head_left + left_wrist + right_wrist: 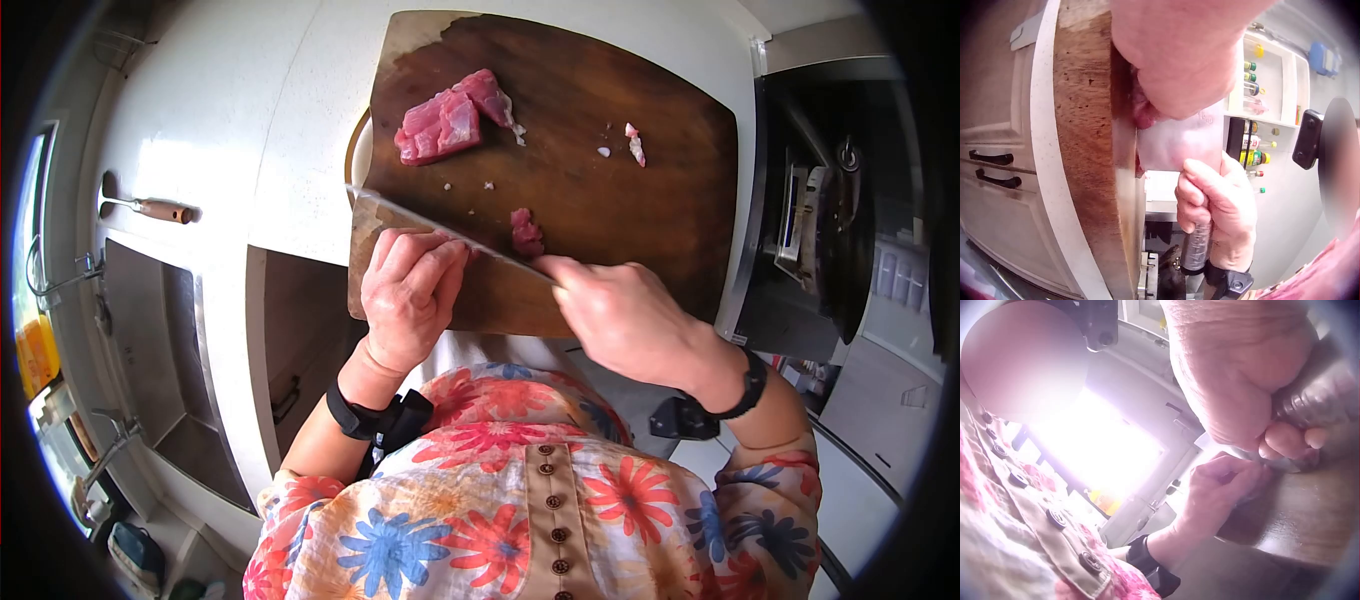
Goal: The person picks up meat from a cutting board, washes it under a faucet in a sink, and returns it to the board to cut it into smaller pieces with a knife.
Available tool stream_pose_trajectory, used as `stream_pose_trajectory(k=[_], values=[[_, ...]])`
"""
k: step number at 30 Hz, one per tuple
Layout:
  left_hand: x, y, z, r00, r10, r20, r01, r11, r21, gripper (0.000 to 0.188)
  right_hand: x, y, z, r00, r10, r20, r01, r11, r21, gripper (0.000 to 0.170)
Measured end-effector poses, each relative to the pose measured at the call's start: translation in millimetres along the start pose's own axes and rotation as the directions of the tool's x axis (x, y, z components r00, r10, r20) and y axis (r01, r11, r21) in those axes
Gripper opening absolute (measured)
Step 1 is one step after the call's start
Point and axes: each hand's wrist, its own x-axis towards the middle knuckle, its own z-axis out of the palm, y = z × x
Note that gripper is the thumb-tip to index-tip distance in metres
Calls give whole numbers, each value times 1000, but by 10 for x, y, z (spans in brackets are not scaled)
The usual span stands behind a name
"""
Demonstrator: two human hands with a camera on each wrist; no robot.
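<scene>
My right hand [635, 315] grips the handle of a broad-bladed cleaver [1172, 147], whose blade stands on edge over the near left part of a dark wooden cutting board [620, 200]. Close beside the blade, the curled fingers of my left hand [410, 290] hold a piece of raw meat [1144, 117], mostly hidden beneath them. A small cut piece of meat [526, 233] lies just beyond the blade. Larger chunks of red meat [440, 128] sit at the board's far left. White fatty scraps [635, 145] lie farther right.
On the white counter [225, 160] to the left lies a utensil with a wooden handle [165, 210]. A sink [165, 350] is at the near left, and a black stove [800, 220] stands right of the board.
</scene>
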Motion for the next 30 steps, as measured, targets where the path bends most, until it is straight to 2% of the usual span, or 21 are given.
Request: stream_pose_trajectory(k=[5, 7, 13, 15, 19, 24, 30], values=[[-6, 49, -41, 998, -56, 13, 56, 998, 5, 21, -321, 73, -47, 997, 65, -51, -63, 997, 37, 23], [8, 62, -64, 997, -73, -23, 72, 997, -30, 21, -345, 54, -31, 995, 73, -65, -71, 997, 33, 23], [-27, 46, -47, 1000, -15, -9, 15, 1000, 4, 23, -363, -35, 6, 997, 37, -67, -34, 998, 52, 27], [-24, 37, -40, 1000, -6, -12, 6, 1000, 12, 23, -360, -10, 36, 998, 64, -24, -61, 992, 109, 30], [-41, 14, -33, 1000, -9, -8, 9, 1000, 8, 23, -373, -10, 42, 996, 87, 7, -87, 990, 108, 30], [-33, 4, -13, 1000, -3, -10, 3, 1000, 8, 23, -475, -16, -2, 997, 54, -52, -52, 998, 42, 27], [-32, 3, -26, 1000, -8, -3, 8, 1000, -2, 22, -447, -13, 39, 998, 53, -23, -51, 997, 50, 26]])
